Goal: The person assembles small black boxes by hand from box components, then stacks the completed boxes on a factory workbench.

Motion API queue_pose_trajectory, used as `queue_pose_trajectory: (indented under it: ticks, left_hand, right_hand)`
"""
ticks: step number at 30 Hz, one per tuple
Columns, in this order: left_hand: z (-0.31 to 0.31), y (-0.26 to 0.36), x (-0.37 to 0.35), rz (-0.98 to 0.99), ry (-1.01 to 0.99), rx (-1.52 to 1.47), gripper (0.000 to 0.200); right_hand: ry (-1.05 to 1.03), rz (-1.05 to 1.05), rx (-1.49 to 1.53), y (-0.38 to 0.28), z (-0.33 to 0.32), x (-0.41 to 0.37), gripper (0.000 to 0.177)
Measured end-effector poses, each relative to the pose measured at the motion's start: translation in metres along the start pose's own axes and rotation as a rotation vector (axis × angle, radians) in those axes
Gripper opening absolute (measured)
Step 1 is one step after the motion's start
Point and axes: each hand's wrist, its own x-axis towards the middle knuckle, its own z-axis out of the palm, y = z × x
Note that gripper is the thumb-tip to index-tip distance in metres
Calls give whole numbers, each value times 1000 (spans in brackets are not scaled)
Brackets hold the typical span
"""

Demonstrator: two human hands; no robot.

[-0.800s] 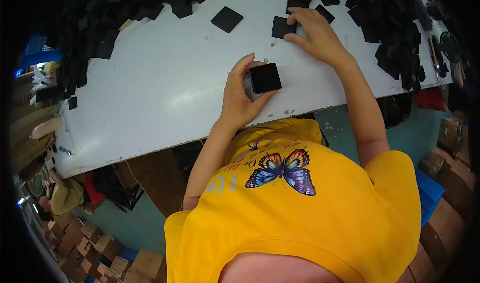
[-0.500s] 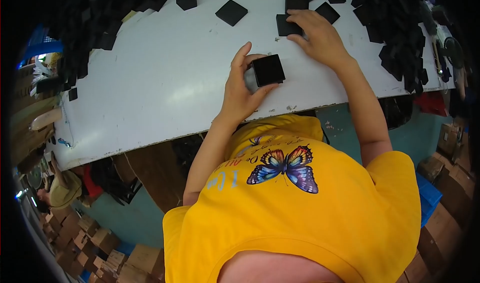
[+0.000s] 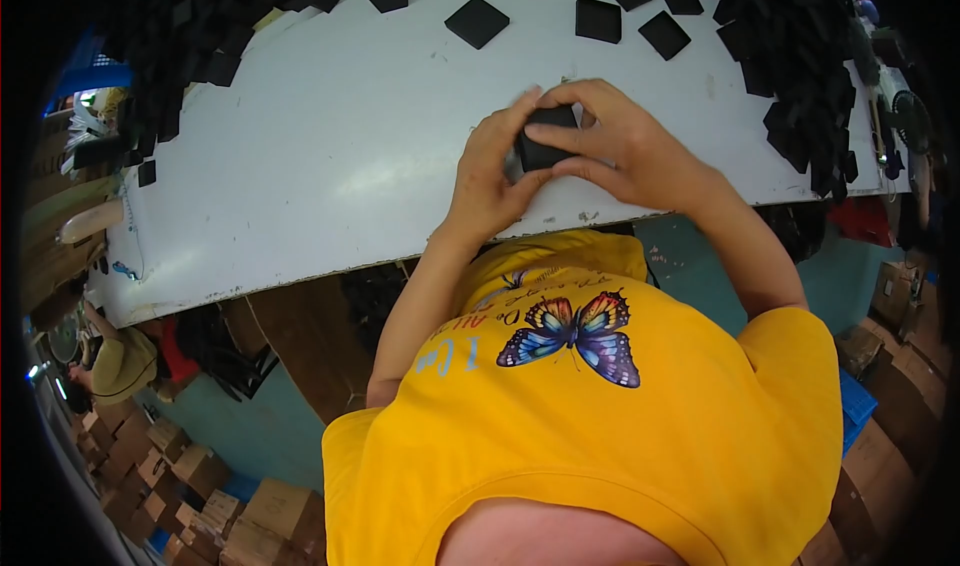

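Over the near part of the white table, both hands meet around a small black box [image 3: 535, 158]. My left hand [image 3: 482, 178] is wrapped round its left side, with the thumb along the near edge. From the right, my right hand [image 3: 640, 148] lies over the box, its fingers and thumb closed on a black square box lid [image 3: 553, 117] at the top. The fingers partly hide where lid and box meet. Farther up the table lie several loose black square pieces, among them one square [image 3: 598, 20] beyond the right hand and another square [image 3: 477, 23] more to the left.
Heaps of black pieces line the left [image 3: 215, 41] and right [image 3: 800, 116] sides of the white table [image 3: 300, 186]. The table's front edge runs close to my body. Cardboard boxes [image 3: 285, 511] are stacked on the floor, and a person in a hat [image 3: 122, 366] is at the lower left.
My right hand has taken a black square piece from the far group and brought it nearer and left onto the box. My left hand stays around the box in nearly the same place.
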Motion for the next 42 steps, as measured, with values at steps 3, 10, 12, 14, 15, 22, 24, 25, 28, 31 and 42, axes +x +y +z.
queue_pose_trajectory:
  ticks: [3, 10, 12, 14, 15, 22, 24, 25, 28, 31, 42]
  left_hand:
    - [-2, 4, 6, 98, -20, 9, 77]
    - [-6, 6, 5, 100, -36, -17, 67]
    - [-12, 4, 7, 87, -61, -17, 67]
    - [-12, 2, 6, 66, -89, -33, 68]
    - [-11, 3, 4, 73, -93, -60, 69]
    - [-7, 8, -6, 104, -60, 191, 75]
    - [-14, 17, -15, 91, 48, 192, 73]
    - [-23, 26, -27, 61, 109, 194, 71]
    - [-70, 48, -95, -23, 415, 351, 67]
    - [-118, 55, -193, -356, 593, 540, 78]
    - [-255, -26, 3, -86, 501, 862, 69]
  right_hand:
    - [106, 3, -47, -4, 12, -10, 42]
    - [213, -49, -165, -6, 34, -17, 48]
    - [240, -52, -137, 0, 41, -14, 48]
    - [245, -55, -110, 3, 45, -16, 48]
    - [244, -38, -103, 2, 47, -18, 48]
    - [217, 47, 35, -16, 33, -17, 40]
    - [184, 92, 302, -21, 30, -7, 30]
    - [220, 106, 341, -26, 29, 1, 29]
    - [277, 118, 221, -13, 24, 24, 27]
    - [290, 129, 180, 19, 33, 39, 27]
    - [85, -157, 21, 19, 107, 109, 35]
